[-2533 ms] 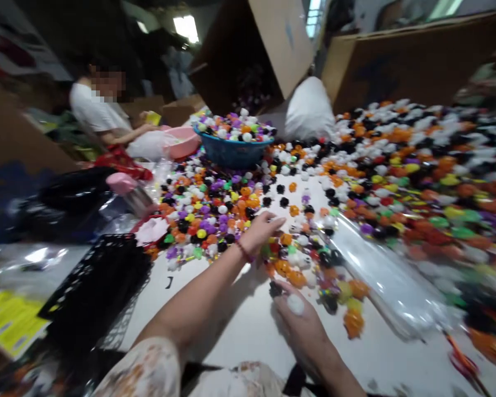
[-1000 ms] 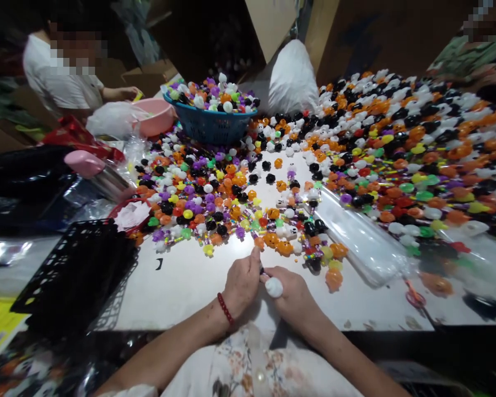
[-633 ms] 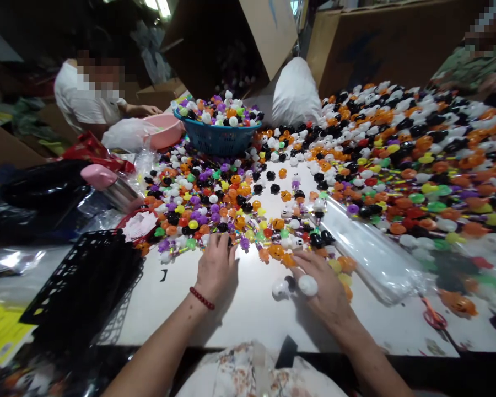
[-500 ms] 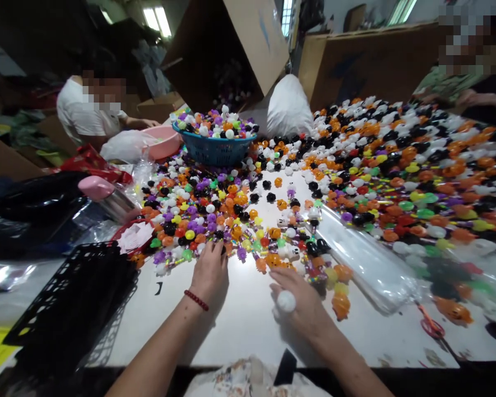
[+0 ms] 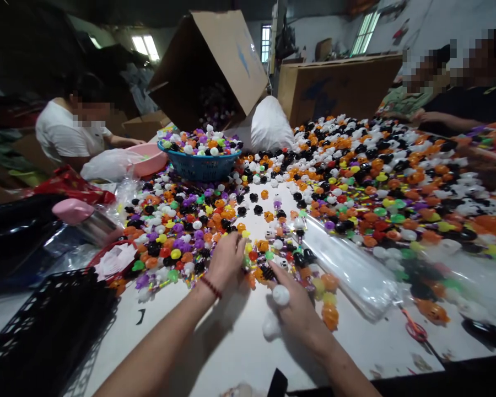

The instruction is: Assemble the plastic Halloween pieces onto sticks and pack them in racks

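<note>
My left hand (image 5: 226, 258), wearing a dark red bead bracelet (image 5: 210, 287), reaches over the heap of small toys (image 5: 186, 220). Its fingers bend down among yellow and orange pieces, and whatever lies under the fingertips is hidden. My right hand (image 5: 295, 306) is low over the white tabletop (image 5: 231, 342), closed around small toys. A round white toy head (image 5: 280, 295) sticks out of that hand, and a second white rounded piece (image 5: 271, 326) shows below it. A black ridged piece (image 5: 268, 271) sits at its fingertips, beside an orange pumpkin toy (image 5: 256, 274).
A blue basket (image 5: 200, 165) full of toys stands behind the heap. To the right lie clear plastic bags (image 5: 351, 270) and red-handled scissors (image 5: 415, 331). Left are a pink-lidded flask (image 5: 86, 218) and a black plastic mesh basket (image 5: 45, 325). Several people sit around the table.
My left hand has moved right across the heap, closer to my right hand. A black ridged piece now shows at the right fingertips. The camera view has tilted up and shifted.
</note>
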Tool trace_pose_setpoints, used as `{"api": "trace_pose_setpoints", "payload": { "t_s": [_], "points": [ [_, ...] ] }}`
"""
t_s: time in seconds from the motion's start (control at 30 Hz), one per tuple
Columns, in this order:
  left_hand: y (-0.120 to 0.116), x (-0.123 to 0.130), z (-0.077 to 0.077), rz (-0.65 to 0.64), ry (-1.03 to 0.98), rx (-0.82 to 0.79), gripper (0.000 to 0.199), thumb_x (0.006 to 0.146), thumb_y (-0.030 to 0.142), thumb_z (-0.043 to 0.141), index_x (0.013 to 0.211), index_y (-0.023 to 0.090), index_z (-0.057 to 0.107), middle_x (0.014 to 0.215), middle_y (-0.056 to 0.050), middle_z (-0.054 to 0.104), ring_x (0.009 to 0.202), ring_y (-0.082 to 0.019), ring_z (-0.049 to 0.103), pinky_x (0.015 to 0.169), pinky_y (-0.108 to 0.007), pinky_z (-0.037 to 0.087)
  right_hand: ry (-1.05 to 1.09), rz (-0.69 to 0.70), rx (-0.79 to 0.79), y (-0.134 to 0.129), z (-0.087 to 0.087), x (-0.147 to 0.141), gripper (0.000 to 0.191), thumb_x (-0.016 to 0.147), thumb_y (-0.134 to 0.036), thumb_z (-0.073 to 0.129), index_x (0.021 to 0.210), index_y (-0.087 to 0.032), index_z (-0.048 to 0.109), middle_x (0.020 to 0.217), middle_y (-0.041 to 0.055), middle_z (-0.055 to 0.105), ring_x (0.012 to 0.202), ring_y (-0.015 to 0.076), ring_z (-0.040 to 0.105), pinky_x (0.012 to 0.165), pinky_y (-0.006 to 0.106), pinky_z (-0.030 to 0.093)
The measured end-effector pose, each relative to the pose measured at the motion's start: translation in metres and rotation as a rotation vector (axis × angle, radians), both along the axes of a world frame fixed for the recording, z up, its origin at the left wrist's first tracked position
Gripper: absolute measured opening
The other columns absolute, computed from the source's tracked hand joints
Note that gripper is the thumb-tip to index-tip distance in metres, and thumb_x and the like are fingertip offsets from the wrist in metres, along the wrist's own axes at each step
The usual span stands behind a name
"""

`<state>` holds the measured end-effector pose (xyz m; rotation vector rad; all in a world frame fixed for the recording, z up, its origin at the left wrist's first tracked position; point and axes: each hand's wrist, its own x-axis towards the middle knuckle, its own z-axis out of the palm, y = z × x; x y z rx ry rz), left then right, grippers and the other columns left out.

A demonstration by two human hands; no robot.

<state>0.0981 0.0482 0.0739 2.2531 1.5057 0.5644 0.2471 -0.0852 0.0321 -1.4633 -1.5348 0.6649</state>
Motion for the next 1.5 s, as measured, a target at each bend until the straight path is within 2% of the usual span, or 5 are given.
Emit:
{"api": "trace_pose_setpoints", "payload": {
  "t_s": [0.33, 0.57, 0.77, 1.17, 1.5],
  "points": [
    [0.117, 0.038, -0.022, -0.045, 0.089, -0.087, 0.017, 0.069, 0.026, 0.076, 0.072, 0.016, 0.063, 0.082, -0.013, 0.066, 0.098, -0.029, 0.06, 0.086, -0.037, 0.043, 0.201, -0.066, -0.182, -0.019, 0.009, 0.019, 0.049, 0.09, -0.039, 0.058, 0.136, -0.022, 0.059, 0.13, 0.0105, 0.066, 0.121, 0.0296, 0.061, 0.106, 0.047, 0.047],
    [0.053, 0.011, -0.016, 0.037, -0.406, -0.312, 0.042, 0.089, 0.06, 0.047, 0.088, 0.018, 0.051, 0.075, -0.001, 0.055, 0.061, -0.011, 0.053, 0.059, -0.024, 0.044, 0.14, -0.084, -0.056, -0.012, 0.008, 0.022, 0.056, 0.087, -0.018, 0.052, 0.143, -0.024, 0.052, 0.134, 0.0103, 0.064, 0.122, 0.029, 0.061, 0.105, 0.049, 0.048],
    [-0.027, -0.007, -0.007, 0.162, -1.131, -0.925, 0.049, 0.067, 0.055, 0.08, 0.081, 0.017, 0.052, 0.067, 0.004, 0.054, 0.047, -0.004, 0.045, 0.044, -0.017, 0.03, 0.017, -0.055, 0.143, -0.001, 0.014, 0.008, 0.042, 0.087, -0.015, 0.054, 0.127, -0.02, 0.067, 0.123, 0.0107, 0.07, 0.113, 0.0272, 0.066, 0.1, 0.045, 0.053],
    [-0.075, -0.023, -0.009, -0.007, -1.178, -0.918, 0.044, 0.083, 0.055, 0.068, 0.109, 0.018, 0.065, 0.087, -0.002, 0.062, 0.071, -0.009, 0.058, 0.057, -0.018, 0.044, 0.074, -0.06, 0.116, -0.018, 0.027, 0.012, 0.03, 0.093, -0.03, 0.061, 0.12, -0.021, 0.071, 0.113, 0.01, 0.073, 0.103, 0.0235, 0.069, 0.092, 0.039, 0.055],
    [-0.09, -0.028, -0.02, -0.042, -1.018, -0.905, 0.055, 0.09, 0.068, 0.047, 0.094, 0.015, 0.062, 0.067, -0.002, 0.061, 0.045, -0.004, 0.035, 0.043, -0.018, 0.021, 0.112, 0.024, 0.096, -0.024, 0.029, 0.013, 0.025, 0.091, -0.03, 0.065, 0.113, -0.024, 0.074, 0.097, 0.0067, 0.075, 0.086, 0.0196, 0.068, 0.078, 0.033, 0.054]
  ]
}}
